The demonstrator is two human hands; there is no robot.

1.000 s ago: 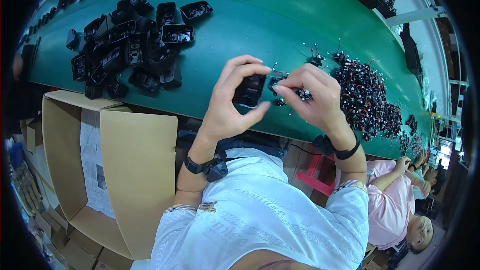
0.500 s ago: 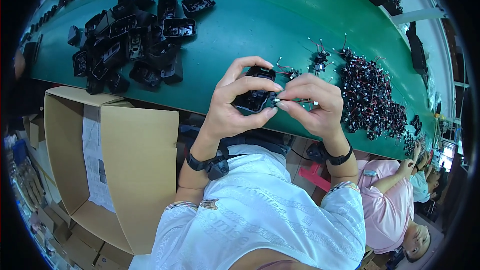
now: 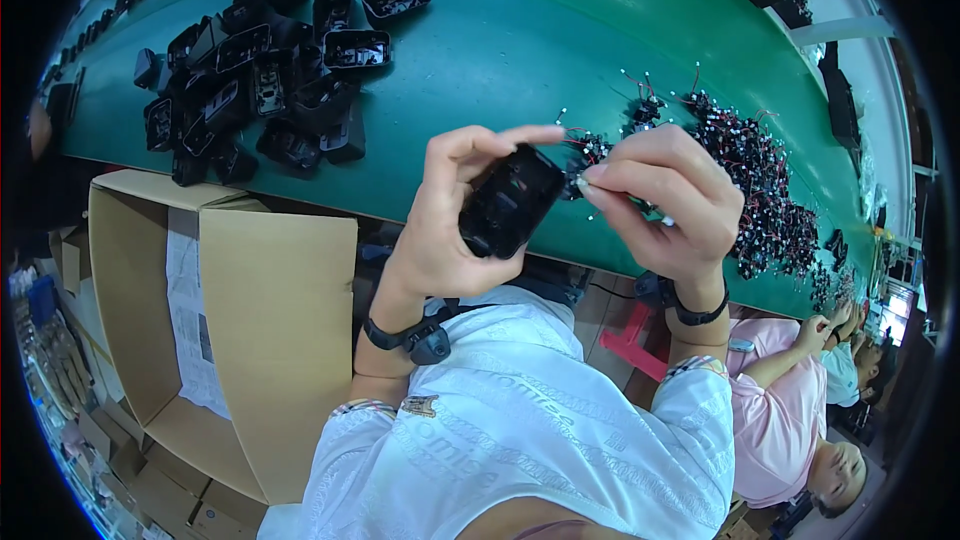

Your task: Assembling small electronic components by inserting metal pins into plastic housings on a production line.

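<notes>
Head view, the only one. The left hand is clamped round a black plastic housing, thumb on the near side, fingers curled over the top, holding it up off the green table just in front of the person's chest. The right hand is pinched shut on a small wired part right at the housing's right edge; it's too small to tell whether the part touches the housing.

Risks, as I judge them: the pinch is on something tiny, so a slip could drop it off the table edge towards the lap or the cardboard box below left. The thin leads could snag or bend if pushed in at an angle. The housing is tilted and only gripped by one hand, so a hard push from the right might twist it in the grip.

The housing: black, glossy, a rounded rectangle, open side facing up towards the camera, interior detail too dark to read. More like it lie in a loose pile of black housings at the table's upper left. A heap of small wired parts with red leads sits on the table just beyond the right hand. A co-worker in a pink shirt is at lower right.
</notes>
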